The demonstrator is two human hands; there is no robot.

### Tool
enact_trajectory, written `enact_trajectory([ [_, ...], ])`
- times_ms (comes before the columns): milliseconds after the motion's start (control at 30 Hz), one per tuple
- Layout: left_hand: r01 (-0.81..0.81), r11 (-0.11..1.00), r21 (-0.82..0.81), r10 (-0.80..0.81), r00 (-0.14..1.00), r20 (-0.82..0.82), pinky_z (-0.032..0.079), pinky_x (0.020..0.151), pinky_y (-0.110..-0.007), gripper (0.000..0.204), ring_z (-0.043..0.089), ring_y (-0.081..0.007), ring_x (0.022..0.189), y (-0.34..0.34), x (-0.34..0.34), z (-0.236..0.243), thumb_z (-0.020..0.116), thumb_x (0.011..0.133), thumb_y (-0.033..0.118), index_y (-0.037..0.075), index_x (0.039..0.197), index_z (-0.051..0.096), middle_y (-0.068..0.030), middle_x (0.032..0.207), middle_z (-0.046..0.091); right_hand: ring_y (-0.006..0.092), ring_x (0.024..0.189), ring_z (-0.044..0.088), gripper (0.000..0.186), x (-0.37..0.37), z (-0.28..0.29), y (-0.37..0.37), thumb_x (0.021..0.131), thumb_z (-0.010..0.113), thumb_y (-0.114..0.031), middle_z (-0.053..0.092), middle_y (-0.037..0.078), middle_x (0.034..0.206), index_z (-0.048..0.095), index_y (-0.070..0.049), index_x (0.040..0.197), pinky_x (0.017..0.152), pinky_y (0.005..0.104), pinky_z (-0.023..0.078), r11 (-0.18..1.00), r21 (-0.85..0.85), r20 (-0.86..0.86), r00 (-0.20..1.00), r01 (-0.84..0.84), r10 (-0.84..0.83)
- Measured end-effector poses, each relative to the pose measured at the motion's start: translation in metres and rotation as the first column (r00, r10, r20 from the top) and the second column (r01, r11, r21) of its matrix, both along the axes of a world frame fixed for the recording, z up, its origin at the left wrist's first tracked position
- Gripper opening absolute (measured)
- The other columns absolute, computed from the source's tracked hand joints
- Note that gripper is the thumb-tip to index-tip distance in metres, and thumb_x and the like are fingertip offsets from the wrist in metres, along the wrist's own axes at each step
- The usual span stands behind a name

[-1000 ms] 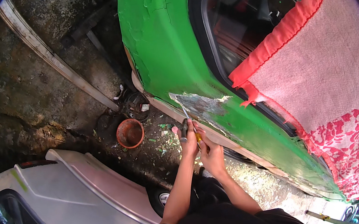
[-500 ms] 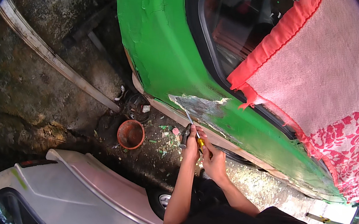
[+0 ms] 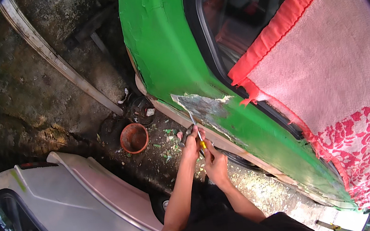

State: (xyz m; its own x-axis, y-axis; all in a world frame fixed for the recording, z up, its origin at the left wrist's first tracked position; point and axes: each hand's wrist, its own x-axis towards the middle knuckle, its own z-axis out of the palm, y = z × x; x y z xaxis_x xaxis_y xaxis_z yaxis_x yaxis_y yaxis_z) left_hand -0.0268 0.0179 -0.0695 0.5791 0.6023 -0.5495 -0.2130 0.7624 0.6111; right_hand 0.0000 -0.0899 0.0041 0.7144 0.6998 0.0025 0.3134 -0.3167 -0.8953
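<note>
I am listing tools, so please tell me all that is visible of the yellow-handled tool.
The yellow-handled tool looks like a screwdriver: a yellow handle, seemingly plastic, and a slim, silvery metal shaft. The right hand grips the handle; the left hand is at the shaft. It slants forward and left, its end at the edge of the bare grey patch on the green car body. The tip's shape cannot be told.
</note>
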Motion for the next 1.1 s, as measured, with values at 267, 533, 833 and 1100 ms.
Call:
enact_trajectory([
  [267, 0.105, 0.994, 0.028, -0.106, 0.993, 0.048, 0.03, 0.043, -0.022, 0.04, 0.043, -0.0094, 0.054, 0.017, -0.012, -0.003, 0.045, 0.106, 0.037, 0.004, 0.088, 0.061, -0.0011, 0.068, 0.052, 0.0133, 0.048, 0.053, 0.038, -0.006, -0.015, -0.01, 0.096, 0.057, -0.006, 0.053, 0.024, 0.063, 0.061, -0.007, 0.134, 0.051, 0.0325, 0.045, 1.0, -0.001, -0.013, 1.0, 0.021, -0.021],
  [533, 0.077, 0.997, 0.014, -0.078, 0.997, 0.024, 0.023, 0.037, -0.022, 0.042, 0.027, -0.0054, 0.037, 0.006, -0.006, -0.005, 0.045, 0.106, 0.041, 0.006, 0.092, 0.065, -0.0015, 0.071, 0.062, 0.0092, 0.053, 0.044, 0.036, 0.007, -0.017, -0.022, 0.095, 0.057, 0.0, 0.052, 0.009, 0.06, 0.064, -0.004, 0.13, 0.051, 0.0283, 0.04, 1.0, -0.02, -0.027, 0.999, -0.017, 0.017],
  [833, 0.182, 0.983, 0.035, -0.181, 0.983, -0.042, 0.024, 0.039, -0.023, 0.041, 0.038, -0.006, 0.039, -0.006, -0.005, -0.006, 0.046, 0.105, 0.042, 0.007, 0.099, 0.066, -0.004, 0.082, 0.07, 0.0052, 0.051, 0.043, 0.036, 0.016, -0.051, -0.033, 0.096, 0.057, -0.003, 0.053, 0.017, 0.059, 0.063, -0.005, 0.132, 0.049, 0.0272, 0.041, 0.997, 0.069, -0.009, 1.0, -0.017, 0.018],
  [1100, 0.125, 0.987, 0.096, -0.12, 0.991, -0.06, 0.02, 0.038, -0.021, 0.041, 0.025, -0.0028, 0.037, 0.003, -0.009, -0.001, 0.045, 0.106, 0.039, 0.004, 0.102, 0.066, -0.0056, 0.088, 0.072, 0.0047, 0.061, 0.047, 0.034, 0.006, -0.08, -0.02, 0.1, 0.056, -0.008, 0.06, 0.012, 0.068, 0.062, -0.005, 0.134, 0.055, 0.0254, 0.044, 0.993, 0.119, -0.122, 0.993, 0.018, -0.003],
])
